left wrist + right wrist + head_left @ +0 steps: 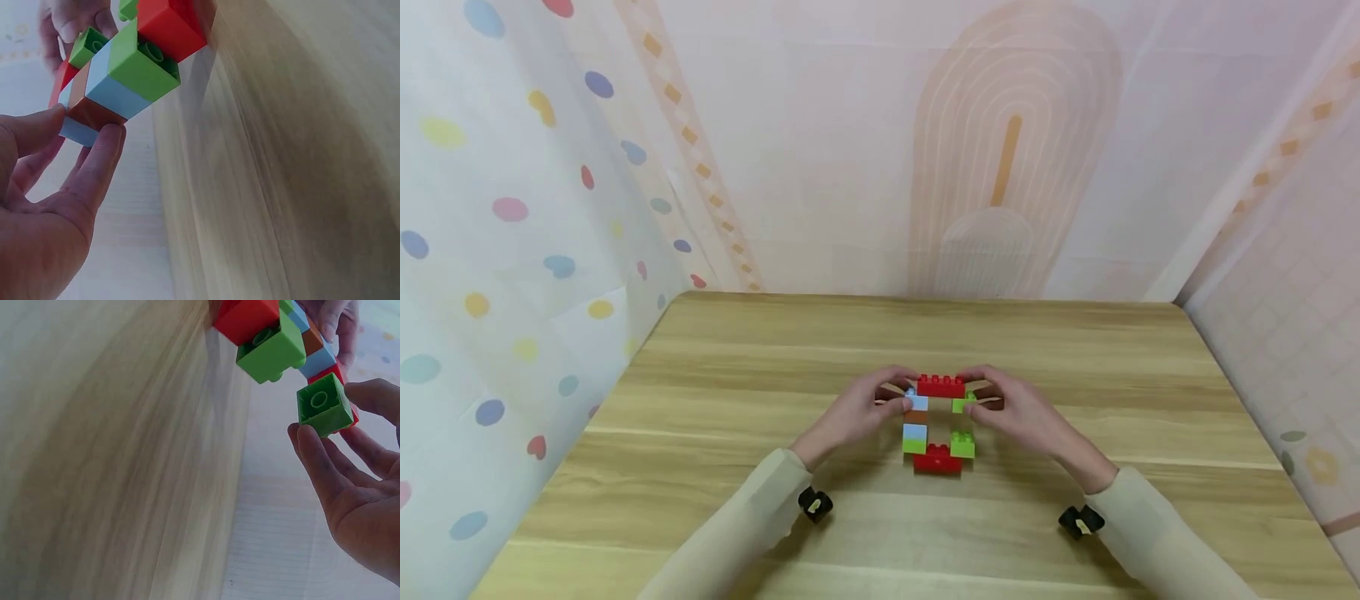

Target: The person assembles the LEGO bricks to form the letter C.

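Toy building bricks form a frame shape in front of me. A red brick [942, 386] spans its top, and another red brick [937, 460] forms the base. Light blue, brown [94, 111] and green bricks stack up the left side. My left hand [853, 412] pinches this column at the brown and light blue bricks, thumb opposite fingers. On the right side, my right hand [1026, 408] grips an upper green brick [325, 405] under the top red one. A gap separates it from a lower green brick [272, 350], whose studs face the upper brick's hollow underside.
The frame is over a wooden table [1075, 342]. A patterned cloth [835, 167] hangs behind the table, with a dotted cloth [512, 275] at the left. Black wrist devices [815, 504] sit at both sleeves.
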Available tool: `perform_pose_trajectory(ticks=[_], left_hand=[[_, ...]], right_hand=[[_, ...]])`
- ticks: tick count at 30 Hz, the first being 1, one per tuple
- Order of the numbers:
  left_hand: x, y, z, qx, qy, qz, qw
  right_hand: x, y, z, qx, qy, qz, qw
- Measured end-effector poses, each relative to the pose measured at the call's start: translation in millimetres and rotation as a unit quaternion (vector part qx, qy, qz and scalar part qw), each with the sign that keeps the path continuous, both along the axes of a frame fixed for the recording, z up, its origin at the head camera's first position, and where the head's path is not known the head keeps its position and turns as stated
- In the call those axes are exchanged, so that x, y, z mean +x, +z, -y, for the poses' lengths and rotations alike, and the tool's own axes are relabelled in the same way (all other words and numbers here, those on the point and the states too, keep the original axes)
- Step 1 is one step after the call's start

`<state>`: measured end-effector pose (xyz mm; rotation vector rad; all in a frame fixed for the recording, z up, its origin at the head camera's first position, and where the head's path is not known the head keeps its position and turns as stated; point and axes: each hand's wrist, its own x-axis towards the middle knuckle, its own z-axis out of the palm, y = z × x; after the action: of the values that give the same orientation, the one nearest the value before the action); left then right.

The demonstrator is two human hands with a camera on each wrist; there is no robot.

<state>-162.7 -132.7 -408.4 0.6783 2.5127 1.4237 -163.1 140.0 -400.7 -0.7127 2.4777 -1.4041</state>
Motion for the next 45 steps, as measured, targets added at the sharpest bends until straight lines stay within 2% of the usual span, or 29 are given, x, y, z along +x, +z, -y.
perform_pose_trajectory(ticks=[7,18,21,27,37,42,45], left_hand=[[-6.4,-0.9,-1.2,-0.015,0.001,0.019,0.9997],[-11.8,-11.6,-1.3,-0.04,0.004,0.039,0.9984],[-13.0,-13.3,-0.9,-0.041,0.002,0.04,0.9983],[-14.8,-15.2,-1.8,-0.052,0.001,0.063,0.9967],[-18.5,-17.9,-5.6,-0.085,-0.002,0.052,0.995],[-17.9,-19.3,-4.0,-0.079,-0.004,0.05,0.9956],[-14.0,-18.3,-0.4,-0.068,-0.006,0.049,0.9965]], right_hand=[[-11.7,-4.7,0,-0.001,0.014,0.005,0.9999],[-19.4,-12.4,0,0.028,0.028,0.045,0.9982],[-22.0,-13.4,1,0.039,0.037,0.048,0.9974],[-25.8,-16.4,2,0.052,0.053,0.049,0.9961],[-28.6,-20.9,4,0.078,0.05,0.051,0.9944],[-26.6,-20.3,3,0.079,0.051,0.049,0.9944],[-23.0,-18.1,-2,0.068,0.047,0.041,0.9957]])
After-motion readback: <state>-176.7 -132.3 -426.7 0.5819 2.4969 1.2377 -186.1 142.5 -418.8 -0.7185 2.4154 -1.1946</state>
